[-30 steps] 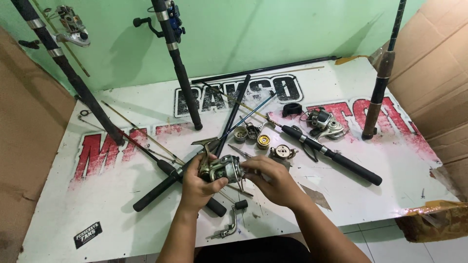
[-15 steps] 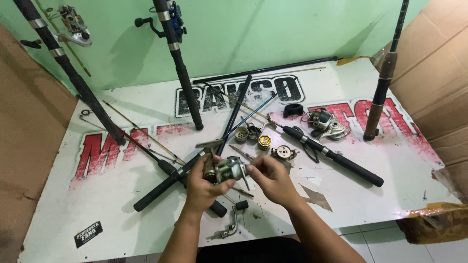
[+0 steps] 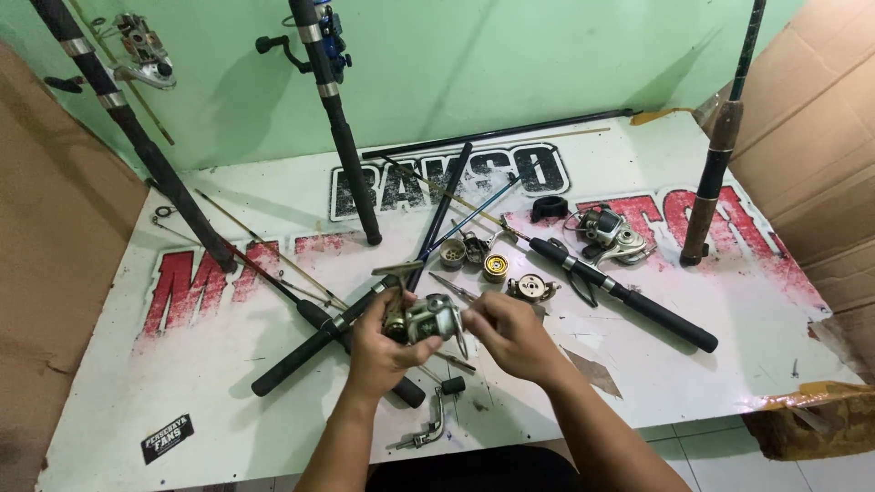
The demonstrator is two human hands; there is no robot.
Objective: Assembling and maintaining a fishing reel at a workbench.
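A small silver spinning reel [image 3: 427, 319] is held above the white printed board [image 3: 182, 383]. My left hand [image 3: 381, 348] grips the reel body from the left and below. My right hand [image 3: 512, 335] pinches the reel's right side at the spool end. Below the hands a loose reel crank handle [image 3: 430, 428] lies on the board. Behind the hands lie small reel parts: a gold spool piece [image 3: 496, 266], a round metal part [image 3: 531, 289] and a dark gear housing [image 3: 474, 248].
Several black fishing rods lie crossed on the board [image 3: 310, 342] or lean on the green wall [image 3: 342, 137]. A rod with a mounted reel [image 3: 609, 235] lies to the right. Brown cardboard stands at the left [image 3: 46, 273] and right [image 3: 820, 155].
Both hands have stayed over the same spot with the reel; the reel has turned slightly between the fingers. Nothing else on the board has moved.
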